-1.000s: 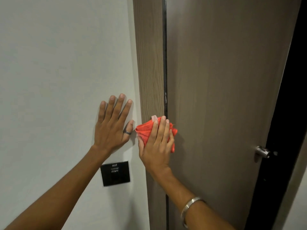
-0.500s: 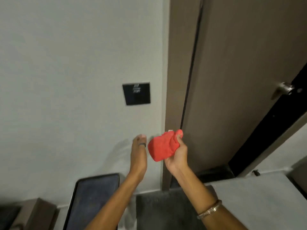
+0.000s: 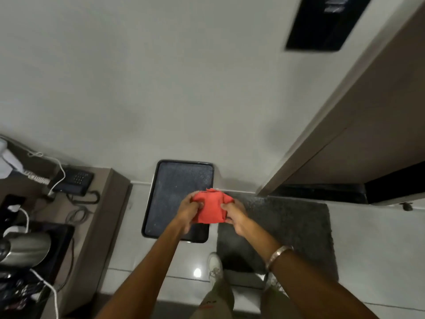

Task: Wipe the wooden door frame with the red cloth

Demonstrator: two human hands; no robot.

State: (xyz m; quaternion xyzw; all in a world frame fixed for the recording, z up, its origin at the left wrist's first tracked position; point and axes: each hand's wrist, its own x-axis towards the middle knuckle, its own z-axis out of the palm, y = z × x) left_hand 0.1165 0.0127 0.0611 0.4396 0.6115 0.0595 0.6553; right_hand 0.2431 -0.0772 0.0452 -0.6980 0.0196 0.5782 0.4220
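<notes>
The red cloth [image 3: 210,207] is bunched between both hands, held in the air in front of the person, above the black rectangular tray [image 3: 179,180] that leans at the foot of the white wall. It touches no part of the light wooden door frame [image 3: 340,107], which runs from about 1 o'clock down to 3 o'clock of the cloth and stands well apart from it.

The step in hand looks like refolding the cloth to a clean face. To do it well, the person should flatten the bundle into a firm pad, turn a fresh side outward, and tuck loose corners in so nothing drags. The pad should then go flat on the frame and travel along the grain in long strokes.

The left hand [image 3: 189,210] is curled closed on the cloth's left edge, thumb on top. The right hand [image 3: 233,214] is likewise closed, pinching the right edge between thumb and fingers. Neither hand touches anything else. A grey floor mat [image 3: 287,226] lies at 4 o'clock below them.
</notes>
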